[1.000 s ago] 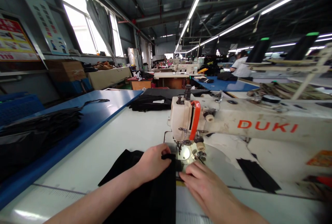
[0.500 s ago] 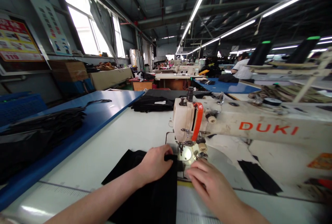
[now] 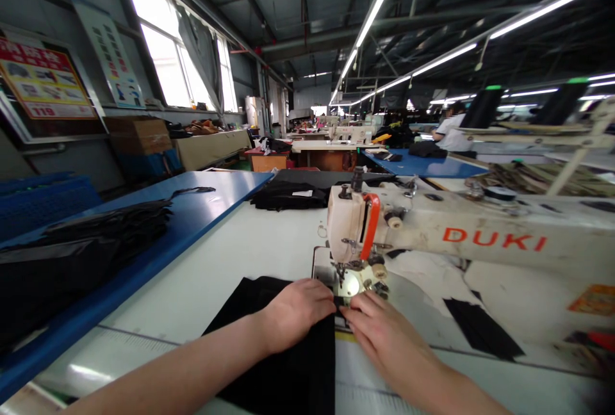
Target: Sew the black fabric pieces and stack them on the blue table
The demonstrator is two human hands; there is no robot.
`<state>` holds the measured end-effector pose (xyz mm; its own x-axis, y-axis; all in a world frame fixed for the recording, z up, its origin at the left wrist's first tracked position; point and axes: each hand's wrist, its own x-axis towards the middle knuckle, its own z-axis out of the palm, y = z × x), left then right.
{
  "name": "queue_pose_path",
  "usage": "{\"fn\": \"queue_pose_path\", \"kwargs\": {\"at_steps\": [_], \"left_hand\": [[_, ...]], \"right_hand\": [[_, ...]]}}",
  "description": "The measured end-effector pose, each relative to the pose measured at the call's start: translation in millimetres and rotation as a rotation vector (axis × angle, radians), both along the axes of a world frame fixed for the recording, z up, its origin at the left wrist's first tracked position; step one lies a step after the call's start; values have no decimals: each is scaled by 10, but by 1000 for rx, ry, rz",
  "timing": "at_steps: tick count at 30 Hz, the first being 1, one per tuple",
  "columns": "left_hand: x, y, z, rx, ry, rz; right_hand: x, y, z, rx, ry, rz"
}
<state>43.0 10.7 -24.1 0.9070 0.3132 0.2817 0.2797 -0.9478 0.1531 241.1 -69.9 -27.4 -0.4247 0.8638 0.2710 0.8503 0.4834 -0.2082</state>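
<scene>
A large piece of black fabric (image 3: 288, 373) lies on the white sewing table in front of the sewing machine (image 3: 350, 223). My left hand (image 3: 300, 309) is closed on its upper right edge, fingertips turned down into the cloth. Just right of it, my right hand (image 3: 387, 328) pinches a small black fabric tab (image 3: 339, 303) that sticks out from that edge. The fingertips of both hands nearly meet there, close in front of the presser foot and the lit needle plate (image 3: 350, 284). Fingers partly hide the tab.
Narrow black fabric strips (image 3: 483, 328) lie under the machine arm. A black fabric stack (image 3: 291, 194) sits behind the machine head. On the left, a blue table (image 3: 221, 187) carries piled black pieces (image 3: 110, 229). A co-worker in white (image 3: 451, 133) is far right.
My left hand has lowered its fingers onto the fabric edge. My right hand has closed in on the tab beside it. The whole view has shifted slightly.
</scene>
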Motion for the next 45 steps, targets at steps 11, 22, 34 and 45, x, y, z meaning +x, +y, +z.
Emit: {"fn": "queue_pose_path", "kwargs": {"at_steps": [11, 22, 34, 45], "left_hand": [[-68, -14, 1, -146, -19, 78], [28, 191, -20, -133, -30, 43], [38, 208, -30, -122, -22, 22], [49, 214, -13, -118, -13, 35]], "right_hand": [[103, 188, 25, 45, 17, 20], [135, 294, -15, 34, 32, -71], [141, 319, -26, 31, -24, -81], [153, 288, -37, 68, -5, -81]]}}
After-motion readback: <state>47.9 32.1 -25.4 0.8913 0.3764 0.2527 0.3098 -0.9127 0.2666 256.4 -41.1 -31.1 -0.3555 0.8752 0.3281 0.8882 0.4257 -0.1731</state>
